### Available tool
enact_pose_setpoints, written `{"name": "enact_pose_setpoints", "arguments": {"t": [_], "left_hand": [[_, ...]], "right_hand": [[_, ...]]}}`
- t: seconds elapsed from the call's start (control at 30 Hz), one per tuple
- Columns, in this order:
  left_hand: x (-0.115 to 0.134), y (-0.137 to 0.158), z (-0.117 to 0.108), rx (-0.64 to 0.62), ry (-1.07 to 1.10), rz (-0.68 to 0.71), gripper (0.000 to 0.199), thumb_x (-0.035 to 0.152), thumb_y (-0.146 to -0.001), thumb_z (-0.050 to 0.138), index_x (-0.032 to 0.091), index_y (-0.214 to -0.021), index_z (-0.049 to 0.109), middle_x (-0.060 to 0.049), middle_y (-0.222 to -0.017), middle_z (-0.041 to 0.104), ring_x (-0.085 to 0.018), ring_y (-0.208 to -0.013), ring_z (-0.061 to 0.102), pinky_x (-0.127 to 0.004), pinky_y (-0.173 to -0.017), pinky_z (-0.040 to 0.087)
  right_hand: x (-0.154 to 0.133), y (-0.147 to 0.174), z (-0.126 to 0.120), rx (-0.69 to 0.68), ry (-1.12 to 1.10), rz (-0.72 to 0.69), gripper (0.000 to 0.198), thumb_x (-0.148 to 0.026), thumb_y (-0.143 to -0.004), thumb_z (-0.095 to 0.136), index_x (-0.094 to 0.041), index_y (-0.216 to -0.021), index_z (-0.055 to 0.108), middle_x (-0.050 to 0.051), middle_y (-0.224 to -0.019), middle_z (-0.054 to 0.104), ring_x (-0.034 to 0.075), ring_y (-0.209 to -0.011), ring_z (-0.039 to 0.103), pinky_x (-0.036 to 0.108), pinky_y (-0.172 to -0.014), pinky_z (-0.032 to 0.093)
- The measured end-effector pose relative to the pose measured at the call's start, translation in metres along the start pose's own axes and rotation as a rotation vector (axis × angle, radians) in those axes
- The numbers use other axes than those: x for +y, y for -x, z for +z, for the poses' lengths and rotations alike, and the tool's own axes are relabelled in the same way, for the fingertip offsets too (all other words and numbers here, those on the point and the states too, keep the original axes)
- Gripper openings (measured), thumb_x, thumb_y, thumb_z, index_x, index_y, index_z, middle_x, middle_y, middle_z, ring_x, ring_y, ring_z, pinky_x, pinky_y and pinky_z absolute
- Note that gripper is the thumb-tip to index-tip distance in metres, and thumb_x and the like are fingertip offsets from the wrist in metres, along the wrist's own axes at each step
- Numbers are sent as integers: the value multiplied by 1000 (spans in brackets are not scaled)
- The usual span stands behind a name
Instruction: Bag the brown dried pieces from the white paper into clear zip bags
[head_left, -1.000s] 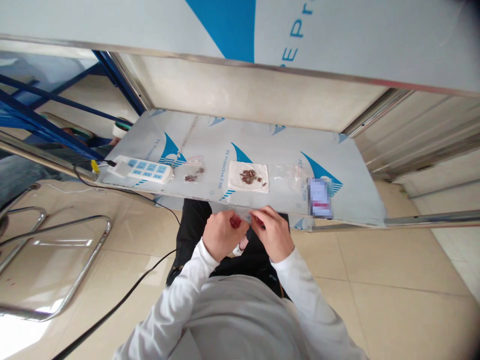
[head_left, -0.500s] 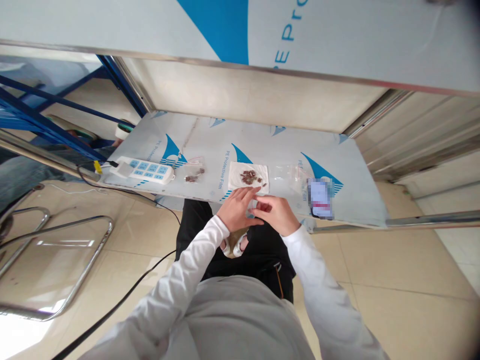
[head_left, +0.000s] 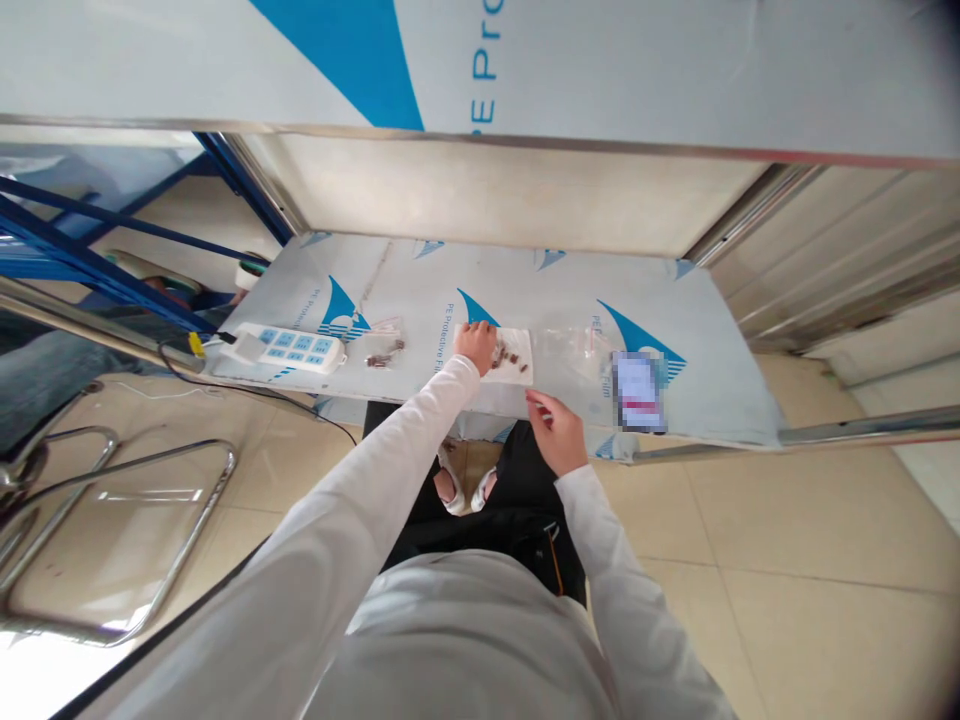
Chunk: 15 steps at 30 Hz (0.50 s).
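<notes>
Left hand [head_left: 476,345] is sitting over brown bits [head_left: 513,357] on the white sheet [head_left: 517,376], which is probably corralling them on the bench [head_left: 637,285]; right hand [head_left: 556,430] is hanging near the front edge, and honestly can't tell if either grip's holding anything.
</notes>
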<state>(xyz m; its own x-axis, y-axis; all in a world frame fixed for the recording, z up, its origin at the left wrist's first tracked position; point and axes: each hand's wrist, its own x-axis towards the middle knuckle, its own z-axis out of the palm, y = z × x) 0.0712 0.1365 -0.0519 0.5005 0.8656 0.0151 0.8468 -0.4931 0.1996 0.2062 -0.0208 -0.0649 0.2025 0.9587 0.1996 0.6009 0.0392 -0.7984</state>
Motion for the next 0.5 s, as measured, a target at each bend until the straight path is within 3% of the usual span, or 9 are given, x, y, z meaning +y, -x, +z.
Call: {"name": "enact_pose_setpoints", "arguments": {"t": [0.17,0.5], "left_hand": [[2,-29,4,-93,-93,51,26,12,-80,53,5,-102,65,-23,-110,61,-32,-110,50,-42,-94,27],[19,-55,12,-146,-123,113,31,35,-81,57,13,-97,73,-21,-108,66,-35,-117,46,-47,-96,25]], "right_hand": [[2,37,0,-38,-21,82,31,-28,-88,47,-14,-107,67,11,-98,72,16,-73,66,28,-62,56],[3,76,5,-51,-51,60,30,-28,-90,47,-14,-109,65,10,-95,73,16,-73,67,29,-67,57]]}}
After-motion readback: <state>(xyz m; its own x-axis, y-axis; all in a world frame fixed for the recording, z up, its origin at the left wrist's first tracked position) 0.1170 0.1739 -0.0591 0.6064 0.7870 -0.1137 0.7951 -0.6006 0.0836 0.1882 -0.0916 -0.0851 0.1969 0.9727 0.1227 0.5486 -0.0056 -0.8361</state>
